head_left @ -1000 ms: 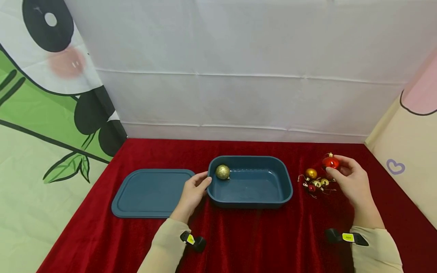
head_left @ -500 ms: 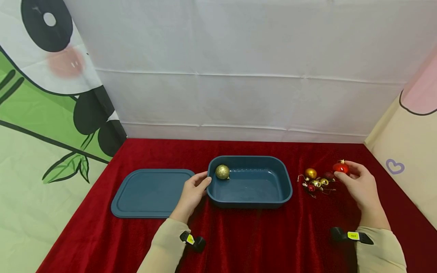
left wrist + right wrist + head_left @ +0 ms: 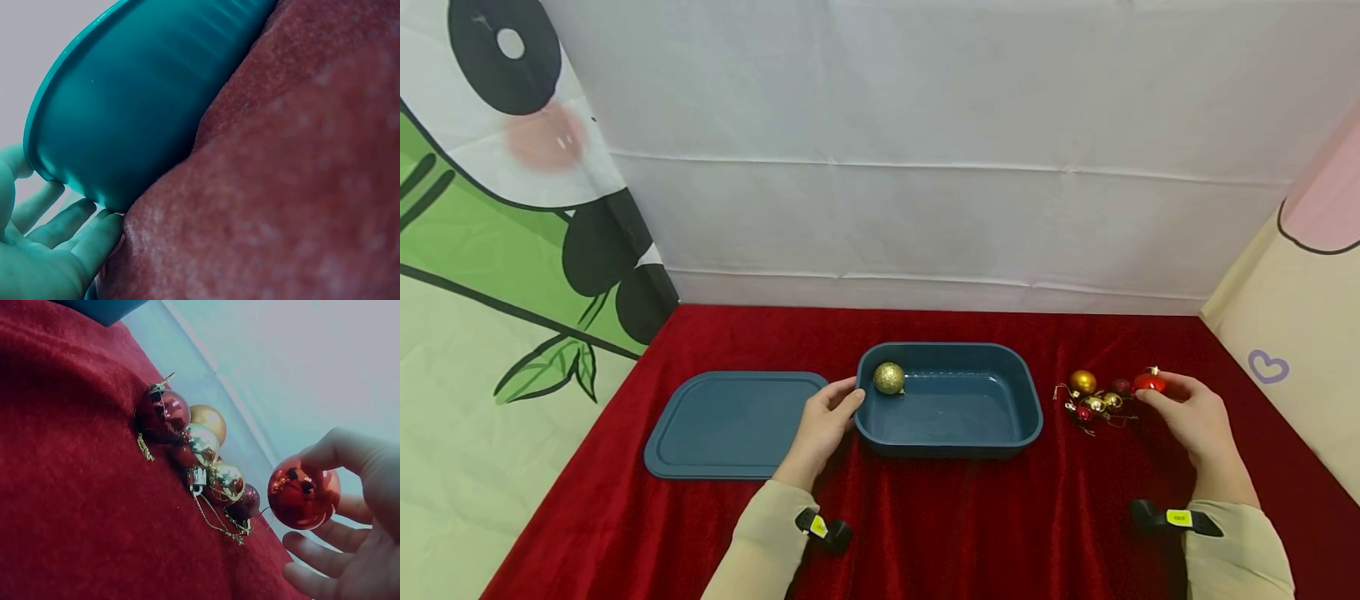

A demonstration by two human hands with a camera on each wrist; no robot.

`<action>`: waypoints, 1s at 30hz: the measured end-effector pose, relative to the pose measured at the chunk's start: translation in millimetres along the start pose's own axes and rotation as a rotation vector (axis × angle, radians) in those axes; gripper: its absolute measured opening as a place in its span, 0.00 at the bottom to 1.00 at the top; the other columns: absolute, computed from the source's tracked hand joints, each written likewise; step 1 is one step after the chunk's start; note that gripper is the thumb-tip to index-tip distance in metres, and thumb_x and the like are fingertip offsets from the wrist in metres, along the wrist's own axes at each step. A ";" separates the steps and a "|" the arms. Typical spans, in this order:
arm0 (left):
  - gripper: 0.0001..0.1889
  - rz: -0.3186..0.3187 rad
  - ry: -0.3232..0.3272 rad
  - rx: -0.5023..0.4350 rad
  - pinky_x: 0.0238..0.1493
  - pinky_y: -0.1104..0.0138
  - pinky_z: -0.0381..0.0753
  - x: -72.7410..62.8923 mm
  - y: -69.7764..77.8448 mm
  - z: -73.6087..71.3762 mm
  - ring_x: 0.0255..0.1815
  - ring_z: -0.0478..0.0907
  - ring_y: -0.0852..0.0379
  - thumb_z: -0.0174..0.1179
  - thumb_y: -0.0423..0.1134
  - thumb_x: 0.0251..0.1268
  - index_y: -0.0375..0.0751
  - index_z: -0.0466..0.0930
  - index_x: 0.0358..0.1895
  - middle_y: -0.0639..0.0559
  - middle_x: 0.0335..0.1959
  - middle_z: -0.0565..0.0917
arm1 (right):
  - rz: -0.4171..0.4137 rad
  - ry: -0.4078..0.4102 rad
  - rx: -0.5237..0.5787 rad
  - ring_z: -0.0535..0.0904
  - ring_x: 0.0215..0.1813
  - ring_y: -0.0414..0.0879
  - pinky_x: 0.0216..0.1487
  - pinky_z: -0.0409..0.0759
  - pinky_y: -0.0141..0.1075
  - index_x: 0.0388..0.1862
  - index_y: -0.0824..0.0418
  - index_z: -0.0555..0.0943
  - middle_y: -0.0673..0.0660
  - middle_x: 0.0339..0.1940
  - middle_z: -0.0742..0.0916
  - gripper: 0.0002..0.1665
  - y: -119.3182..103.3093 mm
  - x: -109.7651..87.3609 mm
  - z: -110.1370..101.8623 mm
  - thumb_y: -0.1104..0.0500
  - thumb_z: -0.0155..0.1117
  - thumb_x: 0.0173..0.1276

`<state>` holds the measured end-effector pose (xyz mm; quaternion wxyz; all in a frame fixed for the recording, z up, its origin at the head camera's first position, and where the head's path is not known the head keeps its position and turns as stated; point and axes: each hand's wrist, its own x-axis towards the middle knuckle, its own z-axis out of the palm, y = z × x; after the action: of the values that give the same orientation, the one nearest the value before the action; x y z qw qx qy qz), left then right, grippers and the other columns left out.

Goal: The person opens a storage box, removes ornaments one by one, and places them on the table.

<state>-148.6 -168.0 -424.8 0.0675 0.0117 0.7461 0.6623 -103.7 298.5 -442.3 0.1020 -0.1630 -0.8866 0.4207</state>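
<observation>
My left hand (image 3: 820, 425) holds the left end of a blue rectangular box (image 3: 951, 429), thumb at the rim. In the left wrist view, the fingertips of my left hand (image 3: 56, 250) lie against the box's outer wall (image 3: 125, 112). A gold glitter bauble (image 3: 889, 378) lies inside the box at its left. At the right, my right hand (image 3: 1195, 421) pinches a shiny red bauble (image 3: 1150, 382), its gold cap upward. Beside it lies a cluster of smaller baubles: an orange-gold one (image 3: 1083, 382), a dark red glitter one (image 3: 1122, 387) and several shiny ones (image 3: 200, 444) with gold cords.
A flat blue lid (image 3: 730, 429) lies left of the box, partly behind the left hand. Red velvet cloth (image 3: 955, 525) covers the table. A white fabric backdrop (image 3: 925, 225) rises behind, with printed panels (image 3: 1285, 300) at both sides.
My right hand has moved right and then down with the red bauble, uncovering the dark red glitter bauble in the cluster. The left hand and box have stayed put.
</observation>
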 end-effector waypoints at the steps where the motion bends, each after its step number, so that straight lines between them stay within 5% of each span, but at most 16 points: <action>1: 0.22 -0.005 0.001 -0.001 0.52 0.59 0.80 0.2 0.0 0.1 0.58 0.75 0.43 0.54 0.39 0.69 0.34 0.71 0.63 0.36 0.58 0.77 | 0.003 -0.007 -0.007 0.67 0.34 0.27 0.31 0.71 0.23 0.63 0.73 0.68 0.50 0.41 0.79 0.38 1.0 0.2 0.3 0.48 0.63 0.64; 12: 0.22 -0.026 0.004 -0.026 0.52 0.60 0.80 14.4 -19.0 -2.1 0.56 0.76 0.47 0.56 0.41 0.68 0.38 0.71 0.63 0.39 0.59 0.77 | 0.018 -0.102 -0.045 0.68 0.31 0.26 0.31 0.71 0.26 0.60 0.78 0.69 0.60 0.42 0.83 0.36 7.5 2.2 2.3 0.49 0.61 0.65; 19: 0.22 -0.014 0.006 -0.002 0.52 0.60 0.80 4.1 -4.6 0.4 0.56 0.76 0.46 0.55 0.39 0.69 0.35 0.71 0.63 0.36 0.58 0.77 | 0.022 -0.123 -0.051 0.69 0.31 0.27 0.31 0.72 0.27 0.59 0.78 0.70 0.58 0.41 0.84 0.36 8.2 2.7 2.8 0.49 0.61 0.65; 26: 0.21 -0.019 0.006 -0.001 0.53 0.60 0.80 1.0 -0.6 0.5 0.56 0.76 0.45 0.54 0.39 0.69 0.35 0.71 0.63 0.37 0.58 0.77 | 0.040 -0.143 -0.057 0.71 0.38 0.38 0.33 0.71 0.27 0.61 0.78 0.68 0.76 0.54 0.77 0.38 6.6 1.6 3.8 0.48 0.61 0.66; 30: 0.21 -0.018 0.006 -0.001 0.52 0.60 0.80 1.7 -1.9 0.2 0.56 0.76 0.45 0.54 0.39 0.69 0.35 0.71 0.63 0.37 0.58 0.77 | 0.052 -0.142 -0.049 0.70 0.40 0.36 0.34 0.69 0.26 0.62 0.77 0.67 0.77 0.58 0.74 0.39 5.2 0.7 3.6 0.46 0.60 0.67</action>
<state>-150.2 -167.8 -426.9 0.0712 0.0029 0.7460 0.6621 -104.5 299.3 -448.6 0.0236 -0.1583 -0.8971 0.4119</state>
